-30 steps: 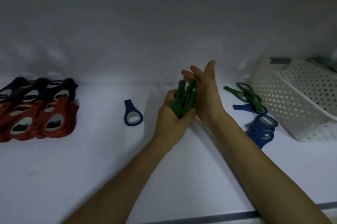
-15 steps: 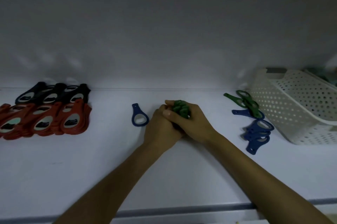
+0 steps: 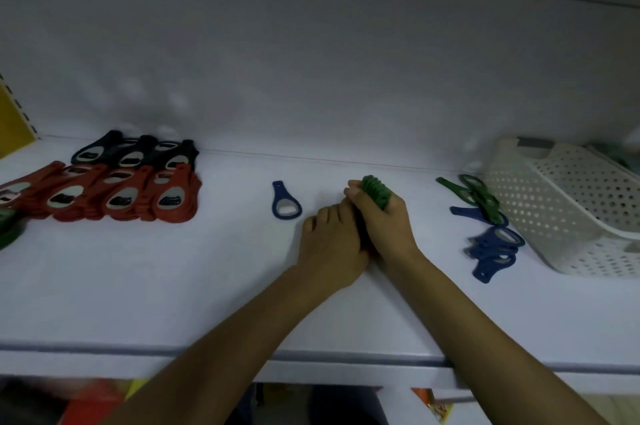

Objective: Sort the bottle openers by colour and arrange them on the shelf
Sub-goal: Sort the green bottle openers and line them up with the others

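- Gripped in the right hand (image 3: 388,227), with fingers and thumb curled round it, is a ribbed green stack (image 3: 375,190) of bottle openers. Stands mid-shelf (image 3: 173,286), rounded ends poking up past the knuckles.
- Pressed against that fist from 8 o'clock by the left hand (image 3: 332,248), fingers curled. Cannot tell whether it actually grips the stack's lower end, which is buried between the two hands.
- Probably light, stiff and not fragile. Smooth flat faces look likely to slide and fan out under a loose squeeze.
- Best pinched across the flat faces near the middle, then squared up against the shelf before letting go.
- At 9 o'clock of the hands, close by, a lone blue opener (image 3: 285,203). Farther out at 9, overlapping red openers (image 3: 121,196), with black openers (image 3: 138,149) behind at 10.
- At 3 o'clock, loose green openers (image 3: 481,197) lying across a blue one. At 4 o'clock, a blue pile (image 3: 491,248) just beside the white basket (image 3: 571,203).
- Impossible to count the openers in the stack.
- Cannot see the inside of the basket from here.
- Cut off at the left edge, something green (image 3: 7,227), possibly more openers.
- Dim light, so fine detail is hard to make out.
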`<state>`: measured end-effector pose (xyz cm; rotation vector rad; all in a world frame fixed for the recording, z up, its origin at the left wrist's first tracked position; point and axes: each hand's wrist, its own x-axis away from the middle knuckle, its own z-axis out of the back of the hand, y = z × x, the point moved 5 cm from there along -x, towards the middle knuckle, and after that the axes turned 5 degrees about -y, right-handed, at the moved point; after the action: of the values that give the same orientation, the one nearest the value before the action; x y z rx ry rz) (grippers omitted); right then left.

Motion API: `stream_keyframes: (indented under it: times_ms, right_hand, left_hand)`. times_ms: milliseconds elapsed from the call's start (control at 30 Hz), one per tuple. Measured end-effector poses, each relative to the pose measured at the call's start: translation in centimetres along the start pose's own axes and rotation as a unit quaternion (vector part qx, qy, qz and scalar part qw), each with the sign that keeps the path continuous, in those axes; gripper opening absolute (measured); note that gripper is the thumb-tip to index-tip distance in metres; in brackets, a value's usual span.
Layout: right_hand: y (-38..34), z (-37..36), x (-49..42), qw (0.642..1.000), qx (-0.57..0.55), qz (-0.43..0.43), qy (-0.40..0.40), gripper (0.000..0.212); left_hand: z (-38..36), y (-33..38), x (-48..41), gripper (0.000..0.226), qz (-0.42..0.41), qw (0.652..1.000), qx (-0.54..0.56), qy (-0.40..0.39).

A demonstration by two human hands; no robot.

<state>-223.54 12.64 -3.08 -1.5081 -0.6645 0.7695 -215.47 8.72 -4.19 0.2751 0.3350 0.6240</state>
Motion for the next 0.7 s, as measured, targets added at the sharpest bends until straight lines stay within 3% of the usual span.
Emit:
stream_keyframes:
  times_ms: [100, 167, 267, 400, 533, 700]
  right_hand:
    - [-0.7, -0.4, 1.0, 0.998, -0.056, -0.016, 0.036, 0.016]
    - [-1.2, -1.3, 1.9, 0.987, -0.15, -0.037, 0.033, 0.016]
    - [-2.2, -4.6, 2.8, 0.952, -0.293, -0.085, -0.021, 0.027]
    - [-3.8, -11.1, 4.1, 0.883, -0.431, -0.155, -0.1, 0.02]
    - [-4.3, -18.3, 6.0, 0.827, -0.482, -0.233, -0.174, 0.019]
    - [-3.9, -25.8, 9.6, 0.77, -0.49, -0.303, -0.275, 0.029]
  left_hand:
    - [0.8, -0.1, 0.3, 0.056, -0.022, 0.999, 0.044, 0.014]
    - [2.2, -0.7, 1.2, 0.056, -0.046, 0.993, 0.083, 0.068]
    - [5.2, -2.7, 3.1, 0.049, -0.037, 0.972, 0.15, 0.177]
    - [9.0, -6.7, 6.3, 0.043, 0.01, 0.939, 0.198, 0.28]
    - [12.1, -10.9, 10.8, 0.027, 0.062, 0.908, 0.237, 0.339]
    - [14.9, -15.3, 16.9, 0.027, 0.141, 0.9, 0.159, 0.381]
